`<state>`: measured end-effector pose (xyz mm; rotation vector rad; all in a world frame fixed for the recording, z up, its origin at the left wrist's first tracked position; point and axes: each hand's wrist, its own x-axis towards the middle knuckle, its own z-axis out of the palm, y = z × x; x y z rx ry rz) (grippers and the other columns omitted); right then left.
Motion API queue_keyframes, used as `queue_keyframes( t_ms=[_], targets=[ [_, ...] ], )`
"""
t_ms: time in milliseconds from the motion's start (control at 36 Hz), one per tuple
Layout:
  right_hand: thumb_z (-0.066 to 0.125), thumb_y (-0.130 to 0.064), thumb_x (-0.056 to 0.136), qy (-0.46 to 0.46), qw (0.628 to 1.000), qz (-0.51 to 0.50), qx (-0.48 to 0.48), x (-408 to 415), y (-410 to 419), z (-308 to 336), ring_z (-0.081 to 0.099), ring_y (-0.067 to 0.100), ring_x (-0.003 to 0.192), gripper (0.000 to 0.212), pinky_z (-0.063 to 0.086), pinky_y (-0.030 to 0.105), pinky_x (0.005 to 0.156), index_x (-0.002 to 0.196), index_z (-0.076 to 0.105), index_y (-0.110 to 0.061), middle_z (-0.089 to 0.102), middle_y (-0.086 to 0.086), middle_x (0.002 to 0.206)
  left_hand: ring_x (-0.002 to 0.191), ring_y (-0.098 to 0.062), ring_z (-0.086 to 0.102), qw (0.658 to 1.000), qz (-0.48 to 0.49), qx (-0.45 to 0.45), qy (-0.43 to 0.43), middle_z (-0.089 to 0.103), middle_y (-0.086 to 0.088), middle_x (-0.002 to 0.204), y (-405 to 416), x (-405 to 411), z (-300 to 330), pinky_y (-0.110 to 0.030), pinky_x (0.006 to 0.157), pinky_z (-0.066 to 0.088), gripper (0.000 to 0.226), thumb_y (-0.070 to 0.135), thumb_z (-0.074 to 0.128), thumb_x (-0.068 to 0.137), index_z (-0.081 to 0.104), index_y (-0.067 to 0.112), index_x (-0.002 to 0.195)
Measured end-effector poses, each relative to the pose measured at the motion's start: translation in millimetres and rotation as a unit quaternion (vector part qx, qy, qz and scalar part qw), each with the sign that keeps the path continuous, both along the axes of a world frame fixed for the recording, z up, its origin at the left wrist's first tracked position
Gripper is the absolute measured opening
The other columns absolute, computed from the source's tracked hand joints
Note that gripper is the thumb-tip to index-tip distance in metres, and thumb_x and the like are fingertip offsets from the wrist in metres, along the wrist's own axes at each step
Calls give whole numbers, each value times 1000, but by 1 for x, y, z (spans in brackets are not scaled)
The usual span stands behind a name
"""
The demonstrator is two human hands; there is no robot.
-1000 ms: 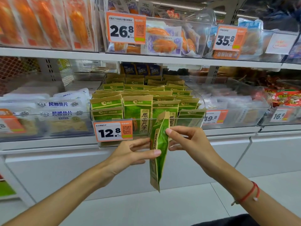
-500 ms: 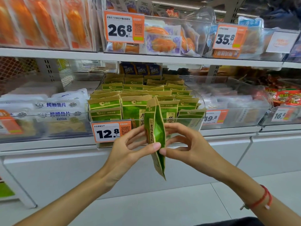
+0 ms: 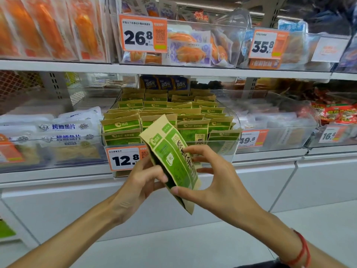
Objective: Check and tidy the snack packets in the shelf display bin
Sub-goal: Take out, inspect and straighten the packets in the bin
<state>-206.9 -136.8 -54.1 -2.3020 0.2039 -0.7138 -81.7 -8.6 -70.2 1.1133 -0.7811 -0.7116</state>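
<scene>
a: fingers first. your left hand (image 3: 144, 176) has its fingers (image 3: 157, 176) curled round the packet's near edge, thumb side pinching the dark gusset. your right hand (image 3: 216, 182) pinches too: thumb at the lower edge, forefinger laid on the printed face, the other fingers spread loose behind.

b: and the packet?

a: the green and kraft snack packet (image 3: 172, 160) is off the shelf, held in the air in front of the clear display bin (image 3: 227, 147), tilted with its top to the upper left, just over the 12.8 price tag (image 3: 125, 158). the rest of the green packets (image 3: 154, 122) stand in rows inside the bin.

b: how do you do this step well?

a: my judgement: keep the pinch light at the edges so the paper doesn't crease, turn it until the print faces you, check seal and corners, then slot it upright into the front row, label forward, where a gap seems to sit behind the held packet.

b: change against the earlier frames?

a: a second ago it hung almost edge-on and lower, below the bin's lip. half a second ago it was raised, edge-on yet. now it is rotated so the front shows, and both hands have closed in nearer its lower half.
</scene>
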Motion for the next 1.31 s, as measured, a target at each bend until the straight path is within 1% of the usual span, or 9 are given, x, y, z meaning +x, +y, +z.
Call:
queue_keyframes(
  t_ms=[139,222,333,472,583,833,972,1111,1306],
  targets=[
    [86,-32,68,71,962,88,249,-3,-9,16,62,4,111,54,54,25,89,118,65,-31,69,-13,114,124,-9,57,990,14,68,-121,66,18,123,3,8,2,-18,92,50,48,72,62,74,70,45,112],
    [69,-30,77,117,897,169,391,-9,-13,24,66,9,106,39,53,21,79,116,69,-23,71,-3,113,133,0,45,984,32,108,-141,57,23,136,4,11,-1,-27,107,41,75,86,48,72,58,40,131],
    [60,-35,83,144,860,214,439,-9,-15,24,64,14,108,43,52,24,83,123,66,-20,68,3,121,118,4,57,981,32,107,-157,67,23,119,6,5,4,-30,105,40,21,53,58,89,70,52,106],
    [50,-34,98,146,900,172,373,-8,-22,22,64,14,111,29,49,33,93,120,67,-26,70,1,118,107,-3,66,989,99,43,-100,73,13,109,6,3,8,-13,83,53,41,31,68,73,65,26,113],
    [44,-18,102,118,951,70,278,-4,-24,18,63,6,110,29,49,35,101,118,66,-29,70,-11,115,96,-4,68,957,196,22,-212,74,16,99,3,1,10,-13,79,52,39,27,78,65,68,25,103],
    [54,-11,97,39,915,45,399,2,-21,7,70,18,98,25,59,29,81,120,62,-16,73,4,110,81,-8,63,872,290,10,-394,64,20,88,-9,-20,8,-19,59,50,32,54,74,64,69,45,95],
    [57,-6,95,-9,929,13,370,1,-29,3,71,16,94,25,59,25,75,118,63,-14,73,6,105,82,-4,64,853,280,-12,-440,65,20,86,-14,-29,5,-19,61,53,36,55,74,72,68,41,105],
    [63,0,90,-180,971,-49,153,-10,-36,11,67,12,91,23,56,19,73,106,68,-16,71,-2,97,98,1,65,835,230,-36,-499,69,19,107,-17,-24,1,-25,76,56,42,43,69,83,65,29,122],
    [65,-2,88,-327,939,-94,46,-23,-44,30,66,8,88,27,52,14,73,106,65,-21,69,-11,98,105,2,64,849,221,-54,-477,66,18,116,-44,-20,27,-19,88,54,42,30,67,88,58,31,129]
  ],
)
